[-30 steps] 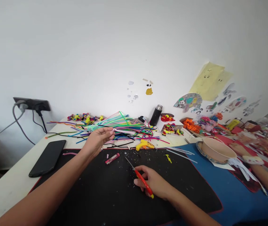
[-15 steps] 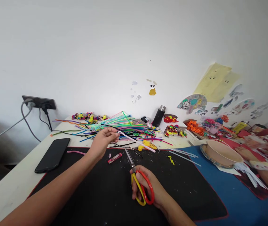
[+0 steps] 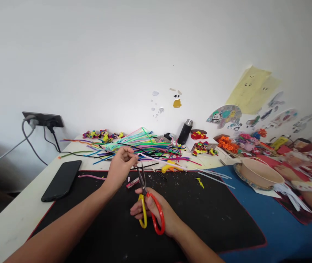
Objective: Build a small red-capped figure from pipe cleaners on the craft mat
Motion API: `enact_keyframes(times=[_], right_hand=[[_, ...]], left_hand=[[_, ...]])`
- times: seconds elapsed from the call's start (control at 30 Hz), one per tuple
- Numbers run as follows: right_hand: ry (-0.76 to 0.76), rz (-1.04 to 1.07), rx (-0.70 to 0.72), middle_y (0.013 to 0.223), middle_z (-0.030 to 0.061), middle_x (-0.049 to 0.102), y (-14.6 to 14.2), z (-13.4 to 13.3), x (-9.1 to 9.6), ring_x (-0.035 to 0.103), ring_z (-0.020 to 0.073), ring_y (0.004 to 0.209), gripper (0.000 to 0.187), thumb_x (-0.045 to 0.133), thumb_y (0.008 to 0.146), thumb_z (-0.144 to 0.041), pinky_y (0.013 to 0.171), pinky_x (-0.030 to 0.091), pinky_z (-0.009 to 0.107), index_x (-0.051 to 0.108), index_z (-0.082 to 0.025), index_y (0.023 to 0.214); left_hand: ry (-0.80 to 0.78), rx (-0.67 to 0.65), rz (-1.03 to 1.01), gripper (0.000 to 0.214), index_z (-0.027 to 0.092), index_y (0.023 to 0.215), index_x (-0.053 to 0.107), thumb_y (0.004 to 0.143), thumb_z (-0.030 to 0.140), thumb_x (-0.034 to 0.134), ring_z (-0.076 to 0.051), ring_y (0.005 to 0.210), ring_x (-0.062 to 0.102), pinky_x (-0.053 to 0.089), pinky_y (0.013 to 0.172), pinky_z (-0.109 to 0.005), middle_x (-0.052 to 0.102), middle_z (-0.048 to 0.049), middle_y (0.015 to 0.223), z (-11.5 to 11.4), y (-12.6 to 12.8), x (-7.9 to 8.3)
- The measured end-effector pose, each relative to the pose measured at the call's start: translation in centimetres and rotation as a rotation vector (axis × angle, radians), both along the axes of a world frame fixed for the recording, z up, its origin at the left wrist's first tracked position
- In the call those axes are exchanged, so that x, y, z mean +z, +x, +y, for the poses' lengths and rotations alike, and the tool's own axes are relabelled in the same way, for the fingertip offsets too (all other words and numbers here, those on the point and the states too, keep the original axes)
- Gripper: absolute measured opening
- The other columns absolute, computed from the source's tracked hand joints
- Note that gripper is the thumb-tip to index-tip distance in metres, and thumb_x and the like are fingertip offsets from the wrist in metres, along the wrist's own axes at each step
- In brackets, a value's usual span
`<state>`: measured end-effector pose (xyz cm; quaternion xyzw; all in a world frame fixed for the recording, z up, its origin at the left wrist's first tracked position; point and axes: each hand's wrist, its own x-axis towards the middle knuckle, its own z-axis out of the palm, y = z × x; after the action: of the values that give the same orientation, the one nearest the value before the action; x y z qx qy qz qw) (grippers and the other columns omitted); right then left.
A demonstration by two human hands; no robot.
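Observation:
Between the thumb and fingers of my left hand (image 3: 122,165) is one end of a pale pink pipe cleaner (image 3: 156,159), which stretches off to the right. My right hand (image 3: 156,210) grips scissors (image 3: 145,193) by their yellow and red handles. The scissor blades are parted and point up, their tips just below my left fingertips. A small pink-red tool (image 3: 133,183) lies on the black mat (image 3: 112,226), partly behind the scissors. Past my hands spreads a heap of coloured pipe cleaners (image 3: 136,140).
A phone (image 3: 62,180) lies at the left. At the back stand a black flask (image 3: 185,132) and small pipe-cleaner figures (image 3: 201,148). To the right are white strips (image 3: 216,179), a beige bowl (image 3: 261,173) and another person's arm (image 3: 306,190). A yellow tool (image 3: 169,167) lies behind the mat.
My right hand has moved left and up with the scissors, and the blades have opened near the left fingertips. My left hand still pinches the pipe cleaner in about the same place.

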<state>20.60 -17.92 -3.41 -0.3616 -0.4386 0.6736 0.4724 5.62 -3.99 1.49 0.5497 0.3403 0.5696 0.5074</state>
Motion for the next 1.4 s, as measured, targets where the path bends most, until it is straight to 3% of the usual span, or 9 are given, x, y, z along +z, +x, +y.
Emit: enact_keyframes(times=[0.17, 0.3, 0.6, 1.4], right_hand=[[-0.039, -0.029, -0.075, 0.079, 0.0037, 0.071, -1.2, 1.3, -0.4, 0.069, 0.0172, 0.053, 0.076, 0.064, 0.08, -0.084, 0.051, 0.053, 0.028, 0.055, -0.018, 0.118], [-0.032, -0.09, -0.131, 0.068, -0.0017, 0.065, -2.1, 2.3, 0.3, 0.062, 0.013, 0.043, 0.077, 0.064, 0.077, -0.086, 0.041, 0.047, 0.022, 0.055, -0.018, 0.112], [-0.006, -0.107, -0.252, 0.064, -0.0048, 0.062, -3.2, 4.3, 0.6, 0.062, 0.0122, 0.041, 0.073, 0.063, 0.076, -0.087, 0.04, 0.049, 0.021, 0.052, -0.019, 0.1], [0.022, -0.113, -0.256, 0.061, -0.0072, 0.059, -3.2, 4.5, -0.3, 0.06, 0.0111, 0.038, 0.062, 0.06, 0.084, -0.081, 0.037, 0.047, 0.019, 0.049, -0.021, 0.095]], left_hand=[[0.065, 0.065, 0.079, 0.03, 0.022, 0.095, 0.051, 0.08, 0.031, 0.074, -0.014, 0.067, 0.062, 0.049, 0.065, -0.027, 0.06, 0.0048, 0.075, 0.3, -0.3, -0.1], [0.128, 0.087, 0.165, 0.027, 0.023, 0.097, 0.05, 0.081, 0.03, 0.07, -0.014, 0.067, 0.06, 0.046, 0.064, -0.026, 0.058, 0.0048, 0.076, 0.0, -0.2, -0.1], [0.121, 0.049, 0.24, 0.024, 0.024, 0.095, 0.047, 0.083, 0.03, 0.067, -0.015, 0.068, 0.062, 0.049, 0.066, -0.027, 0.058, 0.0045, 0.076, -0.7, 0.5, -0.6], [0.175, -0.043, 0.472, 0.014, 0.025, 0.092, 0.052, 0.086, 0.029, 0.063, -0.017, 0.068, 0.059, 0.047, 0.066, -0.03, 0.058, 0.0036, 0.078, -0.8, -0.1, -0.8]])
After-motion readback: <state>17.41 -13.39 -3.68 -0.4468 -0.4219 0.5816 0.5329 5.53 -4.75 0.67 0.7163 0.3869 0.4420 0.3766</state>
